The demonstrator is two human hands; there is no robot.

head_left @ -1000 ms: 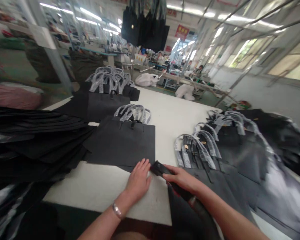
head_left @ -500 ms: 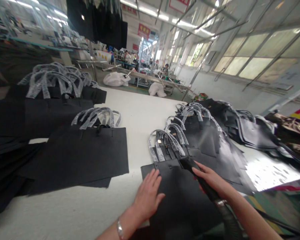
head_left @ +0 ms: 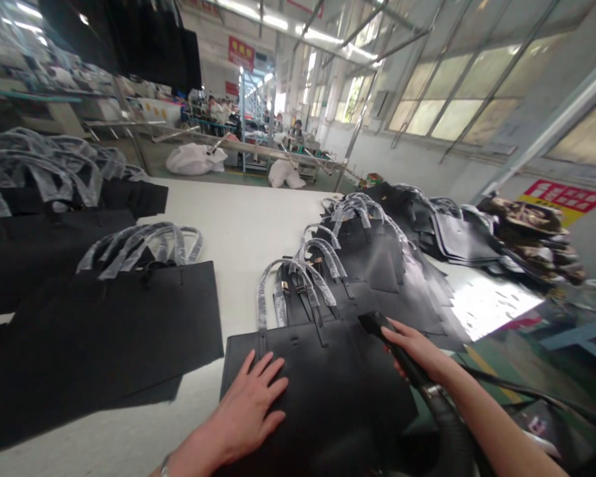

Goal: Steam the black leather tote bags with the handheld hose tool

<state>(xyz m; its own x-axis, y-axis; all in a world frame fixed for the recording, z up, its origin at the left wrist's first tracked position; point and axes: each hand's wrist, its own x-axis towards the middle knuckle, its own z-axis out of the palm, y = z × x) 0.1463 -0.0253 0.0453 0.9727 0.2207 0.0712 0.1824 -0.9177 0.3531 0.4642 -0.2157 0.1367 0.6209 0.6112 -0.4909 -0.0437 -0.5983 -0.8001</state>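
Illegible red-and-yellow sign [head_left: 562, 200] beyond black bag [head_left: 328, 381]

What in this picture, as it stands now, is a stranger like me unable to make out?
In the head view:
- Left hand's palm: hidden by the hand itself, over the black bag.
- Black tool's grip: partly covered by the right hand.
- Hose's far end: cut off by the bottom edge.
- Red sign's lettering: too small and blurred.
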